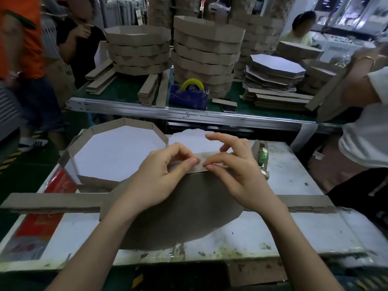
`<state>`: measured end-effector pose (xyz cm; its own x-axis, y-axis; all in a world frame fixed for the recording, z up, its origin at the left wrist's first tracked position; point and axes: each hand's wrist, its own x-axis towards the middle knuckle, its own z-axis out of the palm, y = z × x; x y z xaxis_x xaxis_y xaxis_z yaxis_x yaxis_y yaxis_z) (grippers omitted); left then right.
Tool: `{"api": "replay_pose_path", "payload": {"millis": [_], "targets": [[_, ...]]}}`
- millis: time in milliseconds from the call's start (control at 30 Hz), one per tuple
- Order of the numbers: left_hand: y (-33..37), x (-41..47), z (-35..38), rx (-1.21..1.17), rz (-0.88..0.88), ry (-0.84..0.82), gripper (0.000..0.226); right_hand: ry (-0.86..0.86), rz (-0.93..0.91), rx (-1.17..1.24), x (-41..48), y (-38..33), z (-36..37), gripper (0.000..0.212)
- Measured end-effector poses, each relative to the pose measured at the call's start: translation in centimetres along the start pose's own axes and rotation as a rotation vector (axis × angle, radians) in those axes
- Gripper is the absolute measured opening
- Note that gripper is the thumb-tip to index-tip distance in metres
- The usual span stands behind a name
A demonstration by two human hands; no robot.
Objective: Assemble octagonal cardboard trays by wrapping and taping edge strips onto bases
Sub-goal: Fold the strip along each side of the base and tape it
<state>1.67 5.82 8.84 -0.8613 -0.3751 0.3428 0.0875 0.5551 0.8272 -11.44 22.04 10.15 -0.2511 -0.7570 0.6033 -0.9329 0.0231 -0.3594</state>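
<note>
L hand [159, 177] & R hand [241, 175]: fingers of both pinch edge strip [206, 156] at far side of brown base [189, 206] on desk [294, 175]; finished tray [126, 122] just left.

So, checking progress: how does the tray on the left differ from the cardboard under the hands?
The left tray lies white face up; the base under the hands shows its brown side. The tray has a strip wall standing all round; the base has a strip only at its far edge. The tray is untouched; the left hand and right hand pinch the strip at the base. Both are many-sided cardboard.
</note>
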Motion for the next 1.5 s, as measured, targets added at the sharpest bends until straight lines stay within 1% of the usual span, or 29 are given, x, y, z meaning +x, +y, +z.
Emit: {"api": "replay_pose_path", "payload": {"millis": [67,167,267,300,400,433,467,533,633,733,833,1000,1033,1067,1133,1167,1200,1233,1300,1333,1433,1500], "targets": [[0.1,-0.2,0.0,-0.011,0.018,0.033,0.017,-0.011,0.023,0.003,0.1,0.0,-0.1,0.009],[0.2,-0.5,0.2,-0.010,0.041,0.082,0.019,-0.025,0.068,0.026,0.1,-0.3,-0.2,0.008],[0.2,-0.9,0.3,-0.025,0.079,0.133,0.010,0.005,0.154,0.094,0.2,-0.7,-0.5,0.010],[0.2,-1.0,0.3,-0.025,0.094,0.151,0.009,0.008,0.217,0.157,0.3,-0.9,-0.6,0.013],[0.3,-1.1,0.5,-0.008,0.121,0.181,0.010,0.038,0.491,0.483,0.5,-1.3,-1.2,0.020],[0.5,-1.1,0.6,0.001,0.128,0.186,0.012,0.059,0.569,0.554,0.5,-1.5,-1.3,0.022],[0.6,-1.1,0.7,0.007,0.133,0.190,0.014,0.071,0.625,0.581,0.6,-1.6,-1.3,0.023],[0.7,-1.1,0.8,0.015,0.142,0.191,0.013,0.081,0.672,0.595,0.8,-1.8,-1.3,0.026],[0.8,-1.0,0.7,0.004,0.139,0.196,0.010,0.078,0.626,0.538,0.8,-1.9,-1.3,0.025],[0.8,-1.0,0.7,-0.017,0.133,0.209,0.010,0.042,0.528,0.422,0.7,-1.9,-1.5,0.008],[0.8,-1.0,0.7,-0.014,0.134,0.212,0.011,0.045,0.421,0.250,0.6,-1.6,-1.3,0.022],[0.6,-0.8,0.7,-0.062,0.116,0.233,0.010,0.040,0.431,0.191,0.6,-1.6,-1.3,0.026],[0.5,-0.8,0.7,-0.070,0.114,0.238,0.009,0.039,0.426,0.180,0.6,-1.7,-1.4,0.029],[0.5,-0.8,0.6,-0.078,0.112,0.245,0.009,0.028,0.417,0.179,0.6,-1.9,-1.4,0.037],[0.4,-0.7,0.6,-0.095,0.107,0.253,0.008,-0.026,0.429,0.265,0.5,-2.1,-1.5,0.065],[0.4,-0.6,0.6,-0.096,0.106,0.251,0.007,-0.048,0.452,0.308,0.5,-2.2,-1.7,0.073],[0.4,-0.6,0.6,-0.091,0.103,0.246,0.007,-0.052,0.475,0.313,0.4,-2.3,-1.8,0.069],[0.3,-0.6,0.6,-0.087,0.098,0.243,0.008,-0.049,0.490,0.298,0.4,-2.3,-1.9,0.055],[0.3,-0.5,0.6,-0.080,0.082,0.239,0.010,-0.027,0.502,0.317,0.5,-2.8,-1.8,0.017],[0.3,-0.5,0.6,-0.073,0.077,0.238,0.011,-0.010,0.504,0.352,0.6,-2.9,-1.7,0.006],[0.3,-0.6,0.6,-0.043,0.061,0.233,0.013,0.040,0.531,0.372,0.6,-3.0,-1.4,0.014],[0.5,-0.8,0.7,-0.042,0.051,0.213,0.023,0.072,0.581,0.385,0.7,-2.7,-1.4,0.016]]}}
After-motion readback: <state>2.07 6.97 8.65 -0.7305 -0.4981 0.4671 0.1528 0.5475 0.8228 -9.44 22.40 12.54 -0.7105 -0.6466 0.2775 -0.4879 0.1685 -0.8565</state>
